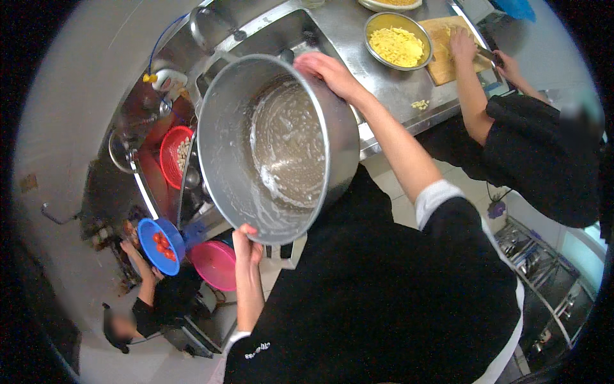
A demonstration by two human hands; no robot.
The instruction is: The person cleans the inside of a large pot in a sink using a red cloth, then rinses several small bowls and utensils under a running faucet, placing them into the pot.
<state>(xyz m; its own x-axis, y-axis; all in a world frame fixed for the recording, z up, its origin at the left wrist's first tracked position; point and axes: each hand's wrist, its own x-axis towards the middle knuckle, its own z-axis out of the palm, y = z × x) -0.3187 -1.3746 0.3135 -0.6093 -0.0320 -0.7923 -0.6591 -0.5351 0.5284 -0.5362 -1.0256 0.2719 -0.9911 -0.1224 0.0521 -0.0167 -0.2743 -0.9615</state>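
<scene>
A large metal stockpot (220, 147) is tilted on its side in front of me, with its mouth facing me. Wet whitish foam streaks its inner bottom and wall. My left hand (246, 242) grips the lower rim, its thumb over the edge and its other fingers mostly hidden behind the pot. At the upper right, my right hand (325, 72) is closed against the pot near the rim, with its fingertips slightly blurred. Behind the pot, a metal sink (310, 32) is partly covered by it.
A red basket (169, 157) with pale pieces stands left of the pot. One person holds a blue basin (148, 229) of tomatoes near a pink basin (214, 264). At right, another person handles a knife (487, 54) at a cutting board (441, 69), beside a metal bowl (372, 48) of yellow strips.
</scene>
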